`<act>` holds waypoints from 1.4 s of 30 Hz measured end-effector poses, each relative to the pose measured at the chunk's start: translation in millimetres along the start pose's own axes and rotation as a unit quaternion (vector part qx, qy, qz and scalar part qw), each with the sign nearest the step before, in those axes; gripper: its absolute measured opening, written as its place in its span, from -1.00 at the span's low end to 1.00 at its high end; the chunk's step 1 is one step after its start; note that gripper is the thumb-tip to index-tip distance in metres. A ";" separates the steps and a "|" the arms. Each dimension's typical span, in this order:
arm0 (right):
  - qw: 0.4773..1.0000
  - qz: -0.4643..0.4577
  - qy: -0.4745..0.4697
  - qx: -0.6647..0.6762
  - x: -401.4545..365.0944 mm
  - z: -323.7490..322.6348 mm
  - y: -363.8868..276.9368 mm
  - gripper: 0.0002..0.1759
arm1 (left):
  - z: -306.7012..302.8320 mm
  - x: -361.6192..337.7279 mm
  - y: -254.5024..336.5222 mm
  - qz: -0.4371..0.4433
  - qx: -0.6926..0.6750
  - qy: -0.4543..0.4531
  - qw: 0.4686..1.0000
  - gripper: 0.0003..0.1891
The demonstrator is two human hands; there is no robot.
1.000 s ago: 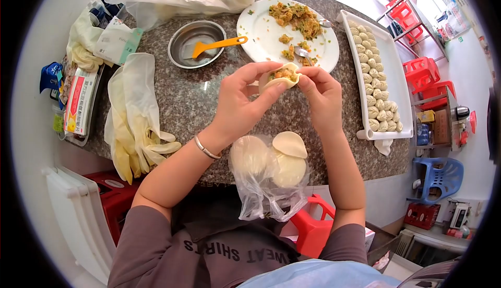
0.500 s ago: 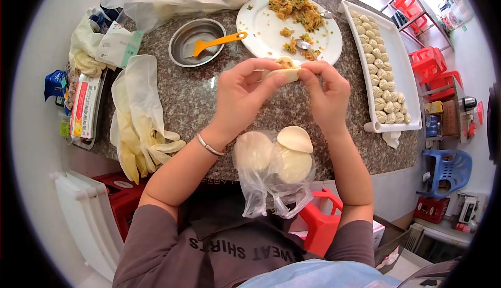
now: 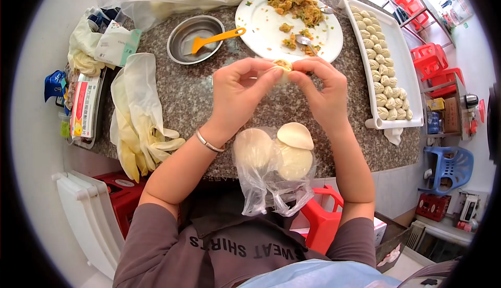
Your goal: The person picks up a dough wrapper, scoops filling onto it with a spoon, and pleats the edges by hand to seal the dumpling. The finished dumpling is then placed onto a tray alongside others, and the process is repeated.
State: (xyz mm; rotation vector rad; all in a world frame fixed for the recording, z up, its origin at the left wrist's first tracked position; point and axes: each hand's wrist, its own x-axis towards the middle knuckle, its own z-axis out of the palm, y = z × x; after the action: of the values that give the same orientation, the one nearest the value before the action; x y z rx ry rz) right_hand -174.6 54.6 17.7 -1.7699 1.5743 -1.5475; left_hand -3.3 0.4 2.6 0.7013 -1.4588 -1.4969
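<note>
Pinching a dumpling [image 3: 283, 67] that is only half closed, the person holds it in the air above the granite table [image 3: 198, 97], just in front of the white plate [image 3: 261, 27] with its heap of filling [image 3: 295, 3]. The left hand [image 3: 237, 92] has thumb and forefinger narrowed on the wrapper's left edge. The right hand [image 3: 323, 92] grips the right edge the same way, with its other fingers curled under. A little filling shows at the open top. To seal it well, I judge the pinches should run small and even from one end to the other. The filling should be pressed down clear of the seam so the dough bonds, and the pressure should be firm without tearing the thin skin. The shape should match the finished dumplings [image 3: 378, 63] lined up in the long tray [image 3: 404, 53] on the right. Spare wrappers [image 3: 295, 149] lie in a plastic bag at the table's near edge, close under the wrists
</note>
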 end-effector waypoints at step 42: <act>0.997 -0.032 -0.026 -0.058 1.6 -3.0 -5.0 -0.91 | 3.8 1.9 -2.9 0.003 -0.008 0.001 1.000 -0.83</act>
State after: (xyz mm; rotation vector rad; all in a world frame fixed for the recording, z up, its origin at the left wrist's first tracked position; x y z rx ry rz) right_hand -174.8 56.2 23.6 -1.9242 1.6281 -1.4519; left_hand -8.1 0.2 0.7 0.6872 -1.4442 -1.5008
